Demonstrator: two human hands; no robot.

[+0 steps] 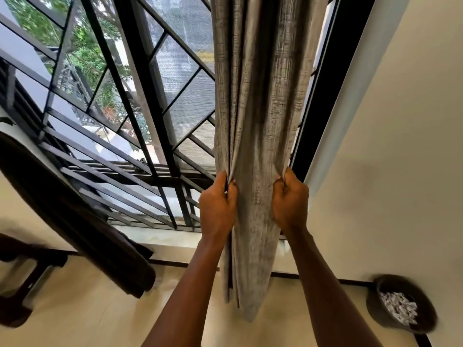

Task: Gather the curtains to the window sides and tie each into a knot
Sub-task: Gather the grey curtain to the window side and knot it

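The grey textured fabric curtain (253,116) hangs gathered right of centre; left grip (217,205) and right grip (290,201) clutch its folds; unknotted

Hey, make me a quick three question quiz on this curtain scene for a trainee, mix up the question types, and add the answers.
1. True or false: the left hand and the right hand both grip the grey curtain.
2. What stands on the floor at the right? A) a dark pot of white pieces B) a folded towel C) a broom
3. Is the curtain tied in a knot yet?
Key: 1 true; 2 A; 3 no, it hangs in loose folds.
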